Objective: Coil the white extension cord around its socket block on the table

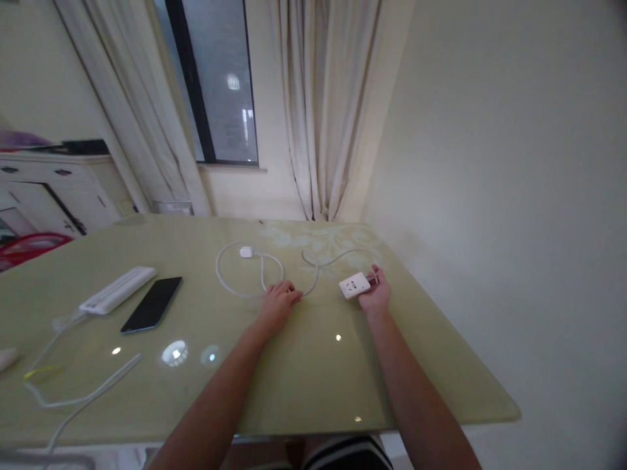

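Observation:
A small white socket block (353, 285) lies on the green glass table (304, 372), towards its right side. My right hand (375, 292) holds the block at its right end, fingers curled around it. Its white cable (245, 274) runs left in loops across the table to a white plug (245, 252) further back. My left hand (278, 301) rests palm down on the cable, fingertips touching it near one loop.
A long white power strip (117, 289) and a black phone (152, 303) lie at the left, with more white cord (73, 391) trailing towards the front edge. A wall stands close on the right; curtains and a window are behind the table.

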A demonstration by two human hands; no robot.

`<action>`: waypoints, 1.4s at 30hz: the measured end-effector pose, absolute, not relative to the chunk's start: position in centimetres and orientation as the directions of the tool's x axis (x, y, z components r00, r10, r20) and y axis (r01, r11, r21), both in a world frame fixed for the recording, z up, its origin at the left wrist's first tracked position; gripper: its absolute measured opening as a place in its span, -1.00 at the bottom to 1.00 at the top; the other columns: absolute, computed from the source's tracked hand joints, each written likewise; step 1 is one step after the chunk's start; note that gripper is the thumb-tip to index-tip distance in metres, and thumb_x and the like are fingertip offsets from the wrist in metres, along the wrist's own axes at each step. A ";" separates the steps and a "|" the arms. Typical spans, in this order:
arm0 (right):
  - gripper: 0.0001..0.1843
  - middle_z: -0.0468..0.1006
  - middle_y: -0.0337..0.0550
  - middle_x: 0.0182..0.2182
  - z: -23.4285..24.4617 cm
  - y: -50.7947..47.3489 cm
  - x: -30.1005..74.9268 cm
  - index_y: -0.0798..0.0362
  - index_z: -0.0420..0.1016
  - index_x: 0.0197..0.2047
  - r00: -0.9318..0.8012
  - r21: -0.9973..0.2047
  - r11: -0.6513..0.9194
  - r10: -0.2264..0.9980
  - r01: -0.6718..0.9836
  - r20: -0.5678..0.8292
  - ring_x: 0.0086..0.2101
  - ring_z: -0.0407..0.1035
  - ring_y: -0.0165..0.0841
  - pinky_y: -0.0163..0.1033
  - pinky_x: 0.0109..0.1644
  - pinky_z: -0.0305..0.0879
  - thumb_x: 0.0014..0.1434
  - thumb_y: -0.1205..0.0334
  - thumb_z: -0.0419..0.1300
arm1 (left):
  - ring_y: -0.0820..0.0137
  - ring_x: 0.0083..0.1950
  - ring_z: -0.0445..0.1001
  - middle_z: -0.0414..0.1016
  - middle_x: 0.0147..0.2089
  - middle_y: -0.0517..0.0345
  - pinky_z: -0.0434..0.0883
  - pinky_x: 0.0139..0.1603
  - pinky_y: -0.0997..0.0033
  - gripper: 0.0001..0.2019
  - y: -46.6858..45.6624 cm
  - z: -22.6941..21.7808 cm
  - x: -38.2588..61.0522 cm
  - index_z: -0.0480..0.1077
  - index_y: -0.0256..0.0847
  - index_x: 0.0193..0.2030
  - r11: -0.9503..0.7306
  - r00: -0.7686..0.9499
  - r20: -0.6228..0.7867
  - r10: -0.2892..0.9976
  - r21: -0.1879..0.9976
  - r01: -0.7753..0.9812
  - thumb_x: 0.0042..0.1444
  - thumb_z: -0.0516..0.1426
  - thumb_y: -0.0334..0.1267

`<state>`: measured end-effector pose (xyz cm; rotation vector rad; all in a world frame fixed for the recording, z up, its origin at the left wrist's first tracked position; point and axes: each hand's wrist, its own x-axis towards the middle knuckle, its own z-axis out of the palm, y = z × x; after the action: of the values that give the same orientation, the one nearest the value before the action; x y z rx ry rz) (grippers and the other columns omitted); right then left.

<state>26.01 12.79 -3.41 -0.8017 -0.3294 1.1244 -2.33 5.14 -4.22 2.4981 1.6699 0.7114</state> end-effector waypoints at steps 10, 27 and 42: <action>-0.80 0.31 -0.45 -0.64 -3.2 12.2 26.4 -0.01 0.45 -0.26 0.429 -0.685 0.177 0.878 -0.706 -0.215 -0.65 0.24 -0.49 -0.32 -0.47 0.28 0.23 0.04 0.24 | -0.01 0.17 0.35 0.49 0.13 -0.15 0.16 0.23 -0.12 -0.70 4.2 -3.0 -2.9 0.48 -0.09 0.09 -0.166 0.048 0.460 0.887 0.220 0.961 0.28 0.14 -0.12; -0.85 0.29 -0.44 -0.65 -3.3 12.3 26.8 -0.02 0.44 -0.24 0.433 -0.660 0.169 0.864 -0.732 -0.258 -0.65 0.24 -0.46 -0.31 -0.46 0.29 0.21 0.10 0.20 | 0.37 -0.38 0.44 0.52 -0.31 0.11 0.37 -0.26 0.40 -0.77 3.7 0.4 -6.3 0.45 -0.16 -0.06 -0.266 -0.457 0.614 0.644 0.740 0.618 0.31 -0.01 -0.27; -0.79 0.29 -0.44 -0.64 -3.3 12.0 25.6 -0.02 0.46 -0.26 0.365 -0.652 0.139 0.904 -0.746 -0.225 -0.63 0.23 -0.47 -0.32 -0.46 0.27 0.17 0.02 0.26 | 0.46 -0.50 0.28 0.33 -0.46 0.28 0.26 -0.40 0.47 -0.73 1.7 -2.4 -0.3 0.36 -0.20 0.09 -0.552 -0.155 0.667 0.729 0.706 0.444 0.37 0.01 -0.13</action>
<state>25.64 12.04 -3.30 -0.7747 -0.2441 1.2089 -0.26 1.74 -2.36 1.8713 1.3424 1.7724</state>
